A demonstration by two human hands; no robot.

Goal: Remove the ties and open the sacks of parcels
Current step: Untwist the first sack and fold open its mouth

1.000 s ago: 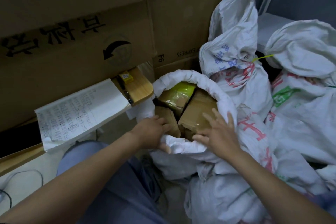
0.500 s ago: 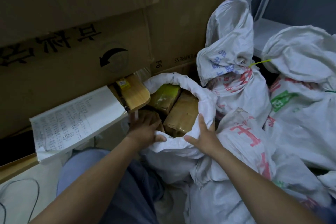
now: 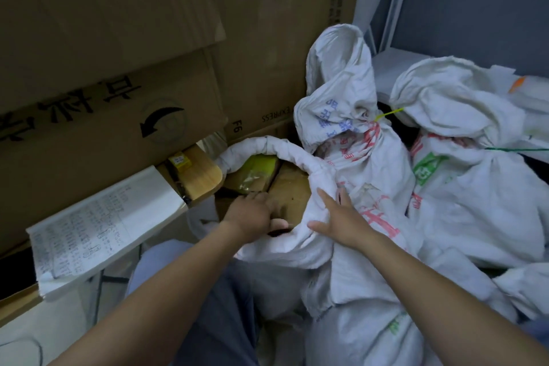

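Note:
An open white sack [image 3: 285, 151] sits in front of me, its rim rolled down, with brown parcels [image 3: 292, 187] and a yellow-green packet [image 3: 258, 166] inside. My left hand [image 3: 252, 214] is curled over the near rim, gripping the cloth. My right hand [image 3: 341, 220] lies flat on the sack's right side, fingers spread. Behind stands a tied sack [image 3: 347, 116] with a yellow tie [image 3: 389, 114] at its neck. To its right is another tied sack [image 3: 463, 140] with a green tie [image 3: 517, 149].
Big cardboard boxes [image 3: 148, 68] wall off the back and left. A wooden shelf [image 3: 202, 175] holds a small yellow box [image 3: 179, 160] and a handwritten sheet [image 3: 98, 223]. More white sacks [image 3: 371, 321] fill the lower right. My trouser leg [image 3: 225, 306] is below.
The sack's rim has been pushed further down and the parcels show more. My right hand has gone from gripping the rim to lying flat on the sack's side. The view tilted down.

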